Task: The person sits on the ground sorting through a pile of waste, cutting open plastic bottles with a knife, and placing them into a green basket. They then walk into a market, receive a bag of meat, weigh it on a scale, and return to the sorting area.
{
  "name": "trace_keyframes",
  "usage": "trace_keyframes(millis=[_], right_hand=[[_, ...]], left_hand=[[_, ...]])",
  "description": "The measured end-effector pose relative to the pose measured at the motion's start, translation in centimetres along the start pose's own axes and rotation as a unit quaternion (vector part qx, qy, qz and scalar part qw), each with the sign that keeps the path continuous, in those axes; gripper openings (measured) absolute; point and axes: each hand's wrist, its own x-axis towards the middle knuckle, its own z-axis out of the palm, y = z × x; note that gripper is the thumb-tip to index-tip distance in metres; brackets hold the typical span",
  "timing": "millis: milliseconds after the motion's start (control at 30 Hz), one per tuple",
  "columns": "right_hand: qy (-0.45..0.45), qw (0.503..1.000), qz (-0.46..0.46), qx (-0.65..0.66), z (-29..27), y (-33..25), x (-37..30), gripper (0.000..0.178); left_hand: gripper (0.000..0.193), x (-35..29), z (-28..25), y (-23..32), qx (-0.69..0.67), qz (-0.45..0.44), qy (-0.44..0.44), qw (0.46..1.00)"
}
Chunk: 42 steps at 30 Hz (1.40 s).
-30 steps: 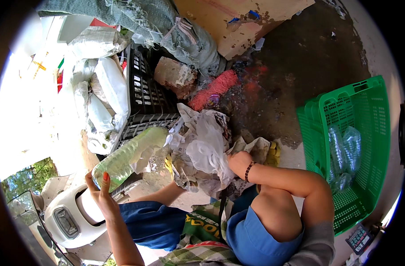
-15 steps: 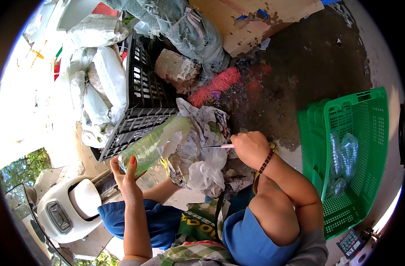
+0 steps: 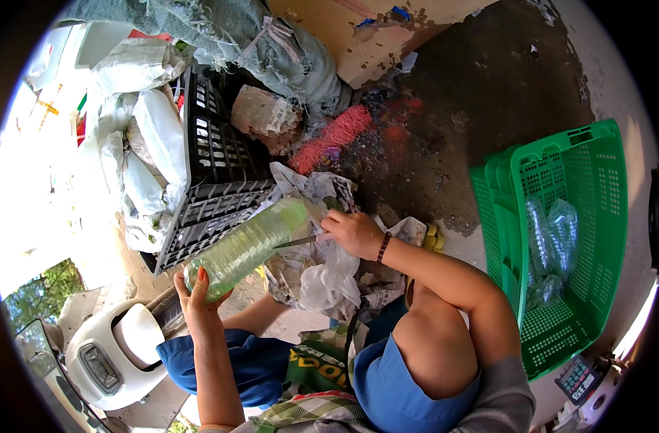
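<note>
so my left hand (image 3: 198, 297) grips the near-left base of the clear plastic bottle (image 3: 246, 247), whose long axis slants up toward the far right, where my right hand (image 3: 352, 232), closed around a small knife (image 3: 300, 241), sets the blade against its side.

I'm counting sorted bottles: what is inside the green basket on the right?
The green basket holds a few clear crushed plastic bottles lying against its mesh floor. Its near wall hides whatever lies along that side.

Harsh daylight from left, blown-out glare there; fisheye bends edges; rim detail prob. soft.
</note>
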Motion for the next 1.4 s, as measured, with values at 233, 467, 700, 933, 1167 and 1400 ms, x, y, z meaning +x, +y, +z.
trace_keyframes(millis=[233, 467, 700, 933, 1167, 1400], right_hand=[[-0.330, 0.939, -0.002, 0.097, 3.0, -0.1, -5.5, 0.019], [0.203, 0.906, 0.173, 0.328, -0.3, -2.5, 2.6, 0.028], [0.041, 0.592, 0.338, 0.731, 0.1, -0.8, 2.9, 0.029], [-0.155, 0.963, 0.086, 0.204, 4.5, -1.8, -2.7, 0.020], [-0.322, 0.945, 0.048, 0.008, -0.2, -2.2, -6.1, 0.059], [-0.080, 0.937, 0.307, -0.148, -17.5, -3.8, -5.3, 0.042]], left_hand=[[0.042, 0.3, -1.7, 2.0, 0.007, 0.027, 0.012, 1.000], [0.044, 1.0, -2.2, 0.6, -0.056, -0.009, -0.011, 0.998], [0.034, 1.7, -2.7, -1.8, -0.199, -0.138, -0.066, 0.968], [0.037, 2.6, -2.1, -1.2, -0.131, -0.055, -0.006, 0.990], [0.044, 2.8, -0.7, -1.5, -0.070, -0.030, 0.027, 0.997], [0.082, 2.7, 7.7, -3.2, -0.091, -0.070, -0.039, 0.993]])
